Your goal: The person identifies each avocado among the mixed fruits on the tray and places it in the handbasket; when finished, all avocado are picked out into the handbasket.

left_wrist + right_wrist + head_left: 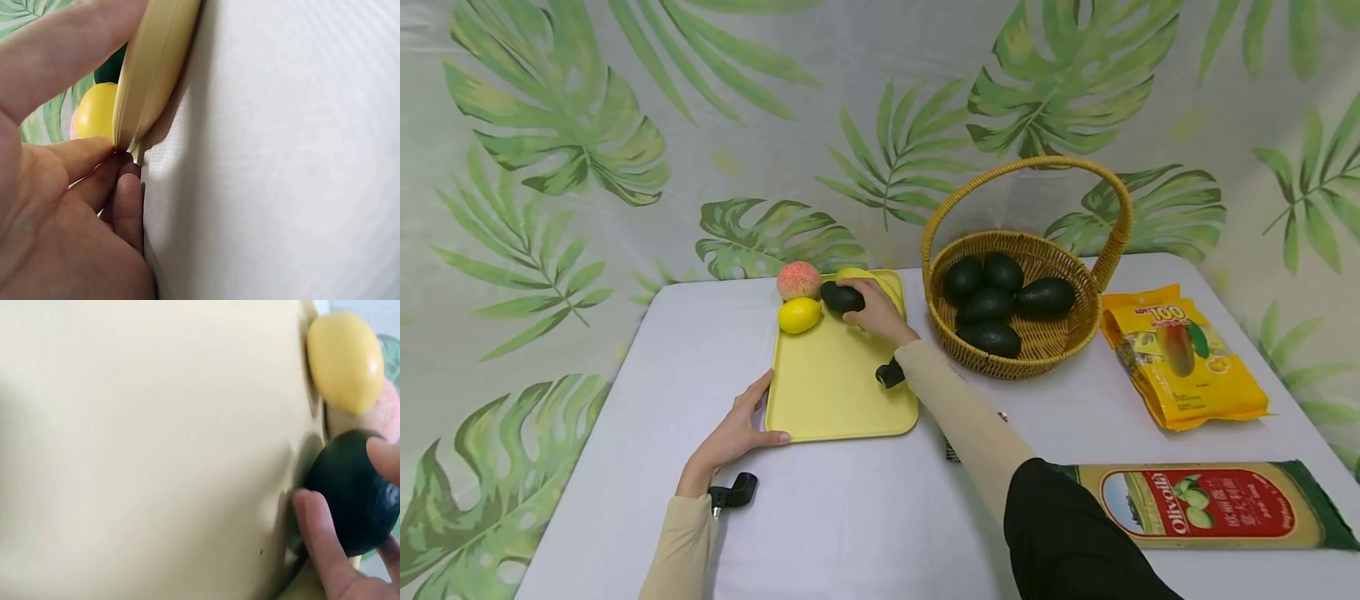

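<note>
A yellow tray [835,392] lies on the white table. My left hand [737,433] rests against its near left corner, thumb along the front edge and fingers along the left side. In the right wrist view, the fingers and thumb of my right hand [340,562] curl round a dark green avocado [353,490]. My right hand [876,312] keeps this avocado [839,298] at the tray's far end. Beside it are a lemon [800,315] and a pinkish peach [799,281]. A yellow item [853,272] behind the right hand is partly hidden.
Right of the tray stands a wicker basket [1048,340] with a tall handle, holding several avocados [988,305]. Farther right lie a yellow candy bag [1183,358] and a long Olivoilà package [1210,510]. A small checkered object [952,451] is mostly hidden under the right forearm.
</note>
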A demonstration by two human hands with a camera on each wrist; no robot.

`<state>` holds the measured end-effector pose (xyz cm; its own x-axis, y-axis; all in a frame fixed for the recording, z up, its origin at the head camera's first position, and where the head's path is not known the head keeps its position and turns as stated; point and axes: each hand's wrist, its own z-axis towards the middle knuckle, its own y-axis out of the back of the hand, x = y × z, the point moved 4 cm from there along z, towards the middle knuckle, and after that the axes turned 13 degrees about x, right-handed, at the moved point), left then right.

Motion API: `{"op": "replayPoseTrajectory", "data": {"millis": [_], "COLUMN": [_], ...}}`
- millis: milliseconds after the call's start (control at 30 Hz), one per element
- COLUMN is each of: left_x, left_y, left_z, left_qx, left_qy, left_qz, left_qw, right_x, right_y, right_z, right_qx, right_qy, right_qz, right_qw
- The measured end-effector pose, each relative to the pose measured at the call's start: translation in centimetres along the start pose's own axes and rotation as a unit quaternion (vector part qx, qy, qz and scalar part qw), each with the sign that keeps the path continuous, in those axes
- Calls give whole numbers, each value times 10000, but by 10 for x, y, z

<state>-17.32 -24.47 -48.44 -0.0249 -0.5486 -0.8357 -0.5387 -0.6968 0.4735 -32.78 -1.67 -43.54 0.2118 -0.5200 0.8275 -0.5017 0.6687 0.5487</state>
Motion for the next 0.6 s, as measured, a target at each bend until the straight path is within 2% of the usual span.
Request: {"op": "replayPoseTrajectory", "data": {"millis": [167,400,533,600], "left_x": [1,-26,-34,-34], "left_y": [2,0,-1,-1], "left_z": [-1,-8,-12,-12], "left_qx": [-25,-40,-40,-40], "left_qy": [78,37,85,59], "left_qz": [52,92,-37,-130], "left_qw": [10000,9999,9999,9999], "right_x": [3,1,0,0], "right_y": [-1,-5,-5,-4], "right_z": [1,1,-1,-4], "right_qx": [-326,-119,-276,-411], "right_qy": [77,25,90,162], "right_qz": [-74,-353,-139,-25], "right_qw": [9994,9993,9995,9990]}}
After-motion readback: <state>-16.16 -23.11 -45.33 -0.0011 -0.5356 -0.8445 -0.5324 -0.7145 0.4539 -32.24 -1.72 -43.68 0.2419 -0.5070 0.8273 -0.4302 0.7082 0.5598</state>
